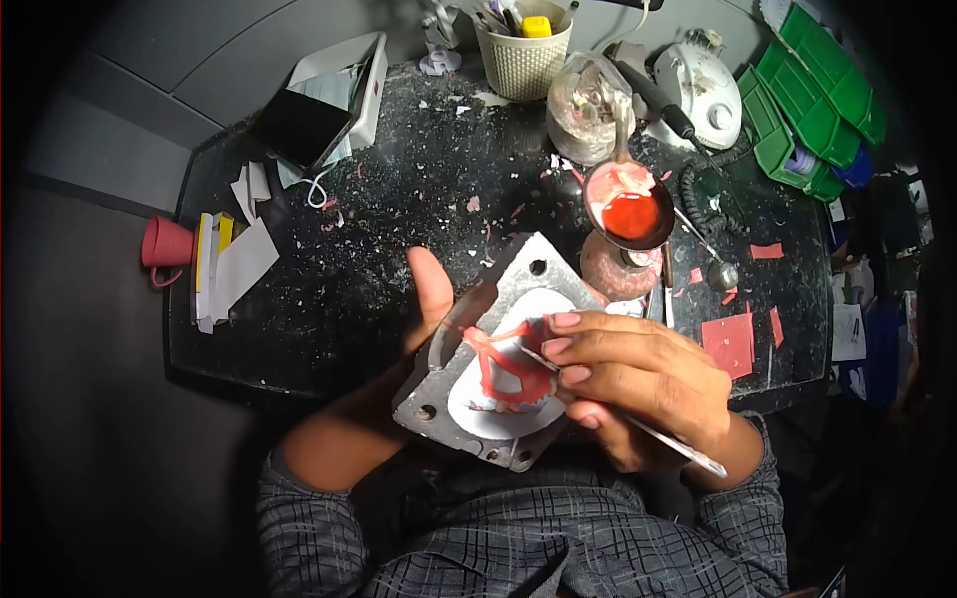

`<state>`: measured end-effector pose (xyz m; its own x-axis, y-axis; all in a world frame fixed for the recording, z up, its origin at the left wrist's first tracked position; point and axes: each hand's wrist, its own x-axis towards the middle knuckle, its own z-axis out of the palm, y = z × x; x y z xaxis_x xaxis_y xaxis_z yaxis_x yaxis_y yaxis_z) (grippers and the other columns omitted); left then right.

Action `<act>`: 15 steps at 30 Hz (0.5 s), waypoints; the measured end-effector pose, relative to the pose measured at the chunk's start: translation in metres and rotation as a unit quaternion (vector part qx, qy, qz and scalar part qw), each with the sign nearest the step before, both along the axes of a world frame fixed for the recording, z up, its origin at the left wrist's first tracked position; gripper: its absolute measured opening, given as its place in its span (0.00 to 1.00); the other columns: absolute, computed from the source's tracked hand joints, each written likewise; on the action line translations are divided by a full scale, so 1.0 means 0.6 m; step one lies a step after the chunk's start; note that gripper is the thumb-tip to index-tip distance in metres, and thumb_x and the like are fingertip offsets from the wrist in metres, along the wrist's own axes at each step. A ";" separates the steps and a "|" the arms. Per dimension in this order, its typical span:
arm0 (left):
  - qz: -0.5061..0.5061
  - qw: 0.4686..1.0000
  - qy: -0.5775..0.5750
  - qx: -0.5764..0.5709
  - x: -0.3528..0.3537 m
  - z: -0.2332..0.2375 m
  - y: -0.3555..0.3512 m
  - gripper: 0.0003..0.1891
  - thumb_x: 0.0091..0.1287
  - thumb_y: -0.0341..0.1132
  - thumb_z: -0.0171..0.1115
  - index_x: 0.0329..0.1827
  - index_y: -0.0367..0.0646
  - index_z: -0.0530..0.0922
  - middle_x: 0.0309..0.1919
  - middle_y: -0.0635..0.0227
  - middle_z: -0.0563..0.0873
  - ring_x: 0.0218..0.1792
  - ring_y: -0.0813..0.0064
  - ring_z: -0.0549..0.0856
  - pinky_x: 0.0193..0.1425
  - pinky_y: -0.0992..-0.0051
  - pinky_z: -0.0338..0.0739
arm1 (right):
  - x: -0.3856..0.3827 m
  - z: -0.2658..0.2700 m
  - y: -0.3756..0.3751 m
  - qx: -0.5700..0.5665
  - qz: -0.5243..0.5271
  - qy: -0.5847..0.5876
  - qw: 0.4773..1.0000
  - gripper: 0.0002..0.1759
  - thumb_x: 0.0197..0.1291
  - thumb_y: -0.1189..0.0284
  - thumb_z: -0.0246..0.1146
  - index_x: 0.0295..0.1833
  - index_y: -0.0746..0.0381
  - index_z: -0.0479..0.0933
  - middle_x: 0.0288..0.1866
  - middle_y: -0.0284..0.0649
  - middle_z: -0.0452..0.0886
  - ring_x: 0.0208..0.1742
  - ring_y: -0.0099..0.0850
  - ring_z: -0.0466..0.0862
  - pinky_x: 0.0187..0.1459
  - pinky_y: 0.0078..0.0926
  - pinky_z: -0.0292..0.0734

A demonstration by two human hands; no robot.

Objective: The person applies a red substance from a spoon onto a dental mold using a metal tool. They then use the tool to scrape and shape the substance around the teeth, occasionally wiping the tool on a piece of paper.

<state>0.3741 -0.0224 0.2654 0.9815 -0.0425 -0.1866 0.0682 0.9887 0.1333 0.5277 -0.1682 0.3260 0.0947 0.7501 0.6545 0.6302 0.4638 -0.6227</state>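
Note:
Near the table's front edge, my left hand [431,294] supports a grey metal dental flask [510,271] from its left side. The thumb points up and apart; the other fingers are hidden under the flask. White plaster [471,417] fills the flask, and a pink-red wax frame [488,374] lies on it, with a few teeth seemingly at its lower edge. My right hand [653,374] grips a slim wax knife [670,445], its tip at the wax. Beyond that hand, a ladle [666,211] of melted red wax sits over a round glass burner [613,274].
Pink wax sheets [729,344] and scraps lie at right. Behind them are a corded handpiece [653,98], a white control unit [698,95] and green bins [812,95]. A pen basket [523,68] stands at the back. At left are a phone [302,130] and a pink mug [166,244].

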 end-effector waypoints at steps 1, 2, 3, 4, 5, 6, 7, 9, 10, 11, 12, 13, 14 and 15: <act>0.010 1.000 -0.022 -0.005 0.001 -0.003 0.001 0.68 0.49 0.89 0.36 0.79 0.36 0.60 0.68 0.54 0.77 0.68 0.59 0.77 0.76 0.57 0.68 | 0.001 0.000 -0.001 -0.008 -0.007 0.002 1.000 0.17 0.53 0.80 0.77 0.48 0.68 0.84 0.47 0.47 0.88 0.52 0.44 0.90 0.53 0.38 0.88; 0.058 0.986 -0.120 0.103 0.020 -0.011 -0.006 0.74 0.48 0.91 0.44 0.81 0.28 0.51 0.70 0.44 0.74 0.68 0.54 0.77 0.77 0.57 0.68 | 0.004 -0.001 -0.003 -0.012 -0.012 0.015 1.000 0.18 0.53 0.80 0.77 0.50 0.68 0.83 0.49 0.48 0.88 0.52 0.44 0.90 0.54 0.39 0.88; 0.098 0.983 -0.104 0.115 0.022 0.004 -0.009 0.75 0.47 0.91 0.46 0.81 0.28 0.49 0.70 0.44 0.73 0.69 0.54 0.76 0.77 0.56 0.68 | 0.006 -0.002 -0.004 -0.012 -0.012 0.015 1.000 0.18 0.53 0.80 0.77 0.50 0.68 0.83 0.49 0.48 0.88 0.52 0.44 0.90 0.54 0.39 0.88; 0.121 0.977 -0.146 0.097 0.028 0.000 -0.012 0.75 0.47 0.90 0.48 0.81 0.28 0.49 0.70 0.43 0.73 0.69 0.54 0.76 0.77 0.56 0.68 | 0.007 -0.002 -0.003 -0.012 -0.017 0.019 1.000 0.18 0.54 0.79 0.77 0.51 0.68 0.82 0.49 0.48 0.88 0.52 0.45 0.90 0.54 0.39 0.88; 0.145 0.969 -0.187 0.079 0.032 -0.002 -0.013 0.75 0.47 0.90 0.49 0.81 0.28 0.48 0.71 0.43 0.73 0.70 0.54 0.76 0.76 0.56 0.69 | 0.008 -0.003 -0.002 -0.013 -0.022 0.023 0.999 0.19 0.54 0.79 0.77 0.51 0.68 0.82 0.49 0.49 0.88 0.52 0.45 0.90 0.53 0.39 0.88; 0.146 0.968 -0.186 0.079 0.032 -0.001 -0.010 0.75 0.47 0.90 0.49 0.81 0.28 0.48 0.71 0.43 0.73 0.70 0.54 0.76 0.76 0.56 0.69 | 0.004 -0.004 -0.004 -0.026 -0.022 0.032 0.999 0.13 0.66 0.71 0.71 0.48 0.70 0.80 0.45 0.54 0.88 0.55 0.51 0.89 0.57 0.47 0.85; 0.135 0.971 -0.174 0.088 0.030 0.001 -0.006 0.74 0.48 0.89 0.50 0.81 0.28 0.48 0.70 0.42 0.72 0.69 0.54 0.76 0.76 0.55 0.69 | 0.005 -0.005 -0.002 -0.026 -0.021 0.033 0.999 0.13 0.66 0.71 0.71 0.48 0.70 0.80 0.45 0.54 0.88 0.55 0.51 0.89 0.57 0.47 0.85; 0.124 0.974 -0.161 0.098 0.026 0.002 0.002 0.74 0.48 0.88 0.51 0.81 0.28 0.47 0.70 0.41 0.72 0.69 0.53 0.76 0.76 0.55 0.70 | 0.008 -0.007 0.004 -0.029 0.010 0.005 1.000 0.13 0.64 0.69 0.73 0.45 0.68 0.82 0.46 0.51 0.89 0.57 0.50 0.88 0.59 0.50 0.84; 0.100 0.979 -0.157 0.081 0.023 0.002 0.006 0.73 0.49 0.88 0.51 0.81 0.28 0.47 0.70 0.41 0.72 0.69 0.53 0.76 0.76 0.54 0.70 | 0.005 -0.004 0.003 -0.043 0.013 -0.010 0.999 0.12 0.60 0.71 0.75 0.43 0.66 0.83 0.46 0.47 0.90 0.59 0.49 0.87 0.64 0.54 0.80; 0.075 0.983 -0.153 0.063 0.022 0.001 0.007 0.73 0.50 0.88 0.51 0.81 0.28 0.48 0.70 0.41 0.72 0.69 0.52 0.76 0.76 0.54 0.70 | 0.004 -0.003 0.004 -0.044 0.014 -0.009 0.999 0.12 0.60 0.71 0.75 0.43 0.66 0.83 0.46 0.47 0.90 0.59 0.49 0.87 0.64 0.54 0.80; 0.074 0.981 -0.173 0.053 0.024 0.003 0.002 0.71 0.53 0.87 0.48 0.79 0.25 0.51 0.69 0.40 0.73 0.69 0.52 0.77 0.76 0.54 0.71 | 0.002 -0.003 0.004 -0.039 0.028 -0.017 0.999 0.12 0.58 0.72 0.76 0.44 0.66 0.84 0.46 0.45 0.90 0.60 0.49 0.87 0.66 0.56 0.78; 0.074 0.981 -0.172 0.053 0.025 0.005 -0.002 0.71 0.53 0.87 0.48 0.79 0.25 0.51 0.69 0.40 0.73 0.69 0.52 0.77 0.76 0.54 0.71 | 0.000 -0.003 0.005 -0.034 0.042 -0.025 0.998 0.13 0.56 0.73 0.77 0.45 0.65 0.84 0.47 0.44 0.90 0.61 0.49 0.87 0.69 0.57 0.75; 0.083 0.980 -0.162 0.076 0.027 0.007 -0.004 0.70 0.54 0.88 0.46 0.78 0.24 0.52 0.68 0.40 0.74 0.69 0.52 0.77 0.76 0.55 0.72 | -0.002 -0.010 0.005 -0.028 0.046 -0.014 0.998 0.14 0.54 0.75 0.78 0.45 0.64 0.85 0.46 0.43 0.90 0.62 0.48 0.86 0.72 0.59 0.70; 0.091 0.979 -0.152 0.099 0.027 0.008 -0.006 0.70 0.54 0.88 0.45 0.77 0.23 0.53 0.67 0.40 0.74 0.69 0.52 0.78 0.75 0.55 0.73 | -0.005 -0.011 0.007 -0.029 0.046 -0.013 0.998 0.14 0.54 0.75 0.78 0.45 0.64 0.85 0.46 0.43 0.90 0.62 0.48 0.86 0.72 0.59 0.70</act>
